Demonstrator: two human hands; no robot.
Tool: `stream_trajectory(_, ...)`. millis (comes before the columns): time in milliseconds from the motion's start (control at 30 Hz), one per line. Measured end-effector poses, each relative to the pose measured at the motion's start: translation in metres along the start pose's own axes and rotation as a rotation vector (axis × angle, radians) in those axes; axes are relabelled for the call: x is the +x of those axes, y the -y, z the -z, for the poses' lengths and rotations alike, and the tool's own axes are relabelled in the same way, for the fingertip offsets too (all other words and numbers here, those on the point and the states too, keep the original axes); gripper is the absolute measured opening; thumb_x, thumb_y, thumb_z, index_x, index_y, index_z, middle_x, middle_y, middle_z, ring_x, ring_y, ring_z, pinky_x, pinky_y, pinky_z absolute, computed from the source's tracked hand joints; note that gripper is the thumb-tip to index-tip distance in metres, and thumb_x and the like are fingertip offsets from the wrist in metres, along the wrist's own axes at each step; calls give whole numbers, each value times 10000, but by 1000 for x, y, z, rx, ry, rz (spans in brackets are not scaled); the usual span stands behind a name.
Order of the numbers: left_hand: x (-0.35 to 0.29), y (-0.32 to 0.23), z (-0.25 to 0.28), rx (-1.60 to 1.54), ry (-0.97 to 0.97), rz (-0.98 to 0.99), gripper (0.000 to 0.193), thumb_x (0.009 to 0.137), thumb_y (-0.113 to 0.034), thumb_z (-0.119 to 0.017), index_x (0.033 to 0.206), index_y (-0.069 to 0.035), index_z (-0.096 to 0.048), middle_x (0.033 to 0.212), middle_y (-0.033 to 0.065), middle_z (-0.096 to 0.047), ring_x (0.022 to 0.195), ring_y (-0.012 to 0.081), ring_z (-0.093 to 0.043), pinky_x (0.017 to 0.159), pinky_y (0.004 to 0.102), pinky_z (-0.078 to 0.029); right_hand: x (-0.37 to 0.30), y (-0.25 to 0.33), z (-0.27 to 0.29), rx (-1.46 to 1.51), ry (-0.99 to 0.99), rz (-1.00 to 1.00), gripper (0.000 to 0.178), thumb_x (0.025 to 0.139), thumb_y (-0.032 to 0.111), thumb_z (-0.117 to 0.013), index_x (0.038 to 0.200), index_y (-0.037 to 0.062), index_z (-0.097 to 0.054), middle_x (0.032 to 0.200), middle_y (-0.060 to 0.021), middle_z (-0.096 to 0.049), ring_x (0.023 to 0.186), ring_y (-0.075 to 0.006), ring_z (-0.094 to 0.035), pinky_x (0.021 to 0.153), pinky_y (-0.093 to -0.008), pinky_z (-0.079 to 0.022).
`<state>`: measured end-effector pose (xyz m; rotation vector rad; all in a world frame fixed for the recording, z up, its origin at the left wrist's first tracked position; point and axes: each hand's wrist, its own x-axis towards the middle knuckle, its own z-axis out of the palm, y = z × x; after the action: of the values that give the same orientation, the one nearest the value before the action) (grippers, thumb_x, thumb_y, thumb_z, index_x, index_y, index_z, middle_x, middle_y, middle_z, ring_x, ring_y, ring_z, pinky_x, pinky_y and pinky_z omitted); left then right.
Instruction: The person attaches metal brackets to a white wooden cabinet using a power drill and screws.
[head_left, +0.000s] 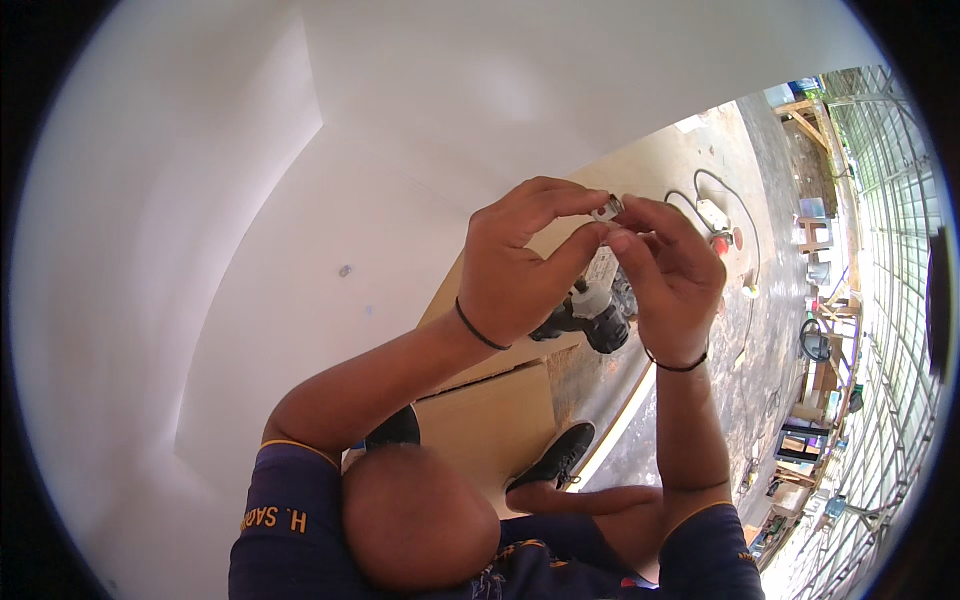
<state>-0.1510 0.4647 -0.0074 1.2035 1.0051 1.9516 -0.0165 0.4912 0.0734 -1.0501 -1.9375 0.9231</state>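
My left hand (515, 262) and my right hand (678, 275) are raised close together over the floor. Between their fingertips is a small shiny metal fitting (606, 210), with a hole in it; its exact kind is too small to make out. Thumb and index finger of the left hand pinch one side of it. On the other side, the fingers and thumb of the right hand close on it. Beyond the hands, partly hidden by them, lies a grey and black power tool (603, 322).
A large white panel structure (330, 230) fills the left side, with a small mark on it. Flat tan boards (490, 410) lie below the hands, near a black shoe (568, 455). To the right are a corded extension socket (712, 213), shelves with clutter and a mesh wall (900, 250).
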Motion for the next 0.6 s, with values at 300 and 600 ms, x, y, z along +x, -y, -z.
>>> stream_trajectory(300, -8, -14, 16, 68, -24, 37, 213, 793, -64, -725, 991, -40, -651, 894, 25, -687, 848, 90, -612, 745, 257, -411, -6, 5, -19, 142, 18, -51, 137, 888, 21, -633, 1015, -29, -629, 897, -50, -660, 791, -68, -590, 697, -205, -475)
stream_trajectory(600, -15, -16, 13, -19, 17, 97, 192, 820, -63, -688, 1007, -25, -666, 904, 34, -685, 850, 88, -605, 750, 256, -415, -5, 4, -13, 462, 45, -416, 130, 905, 120, -612, 944, -4, -612, 762, -26, -625, 621, -57, -515, 561, -199, -411)
